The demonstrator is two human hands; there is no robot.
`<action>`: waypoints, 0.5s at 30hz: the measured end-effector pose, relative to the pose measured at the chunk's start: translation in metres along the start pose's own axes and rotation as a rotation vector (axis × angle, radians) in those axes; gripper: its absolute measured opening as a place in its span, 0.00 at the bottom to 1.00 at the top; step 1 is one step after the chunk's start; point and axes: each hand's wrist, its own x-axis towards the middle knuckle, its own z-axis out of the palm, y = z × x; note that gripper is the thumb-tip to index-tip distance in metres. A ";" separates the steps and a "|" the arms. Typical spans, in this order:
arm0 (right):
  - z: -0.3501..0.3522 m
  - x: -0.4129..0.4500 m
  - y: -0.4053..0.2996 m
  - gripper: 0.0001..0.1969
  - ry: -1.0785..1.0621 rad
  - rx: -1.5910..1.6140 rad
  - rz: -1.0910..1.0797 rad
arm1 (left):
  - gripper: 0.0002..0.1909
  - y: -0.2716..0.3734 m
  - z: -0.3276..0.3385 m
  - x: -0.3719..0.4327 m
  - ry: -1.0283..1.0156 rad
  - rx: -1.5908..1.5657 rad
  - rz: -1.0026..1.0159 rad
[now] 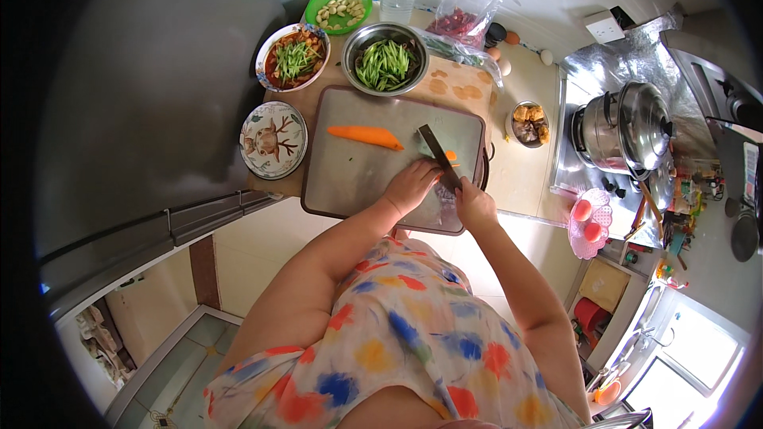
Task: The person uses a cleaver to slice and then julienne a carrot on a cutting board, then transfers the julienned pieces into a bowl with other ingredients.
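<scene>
My right hand [475, 205] grips the handle of a kitchen knife [440, 156], its dark blade pointing up and to the left over the right part of a cutting board [351, 187]. Close against the blade's left side, my left hand [414, 186] presses down with bent fingers; a bit of orange carrot shows at its fingertips, mostly hidden. Cut carrot pieces [451, 155] lie just right of the blade. A peeled carrot [365, 136] rests on the board's upper left part, touched by neither hand.
Behind the board stand a steel bowl of green strips [385, 65], a bowl of red food [292, 58] and a green basket of garlic cloves [340, 9]. A deer-patterned plate [273, 140] sits left; a small food bowl [529, 125] and steamer pot [608, 128] stand right.
</scene>
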 end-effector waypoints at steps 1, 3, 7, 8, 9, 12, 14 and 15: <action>-0.002 0.001 0.001 0.07 -0.023 -0.008 0.015 | 0.13 0.000 0.001 -0.001 0.001 0.001 -0.001; -0.006 0.000 0.001 0.07 -0.043 -0.017 0.032 | 0.12 0.000 0.003 -0.001 0.020 -0.022 -0.014; -0.017 -0.008 -0.004 0.08 -0.027 0.012 0.035 | 0.12 -0.001 0.004 -0.001 0.013 0.028 0.028; -0.020 -0.009 -0.006 0.08 -0.038 0.020 0.031 | 0.12 -0.003 0.006 -0.001 0.024 0.020 0.027; -0.022 -0.011 -0.006 0.08 -0.037 0.019 0.032 | 0.12 -0.003 0.006 -0.001 0.034 0.012 0.027; -0.026 -0.012 -0.008 0.08 -0.076 -0.007 0.046 | 0.12 -0.002 0.004 0.000 0.026 -0.004 0.025; -0.027 -0.012 -0.010 0.07 -0.085 -0.022 0.045 | 0.13 -0.001 0.004 0.000 0.027 -0.012 0.009; -0.026 -0.011 -0.010 0.07 -0.089 -0.022 0.045 | 0.13 0.000 0.003 -0.001 0.025 -0.020 -0.005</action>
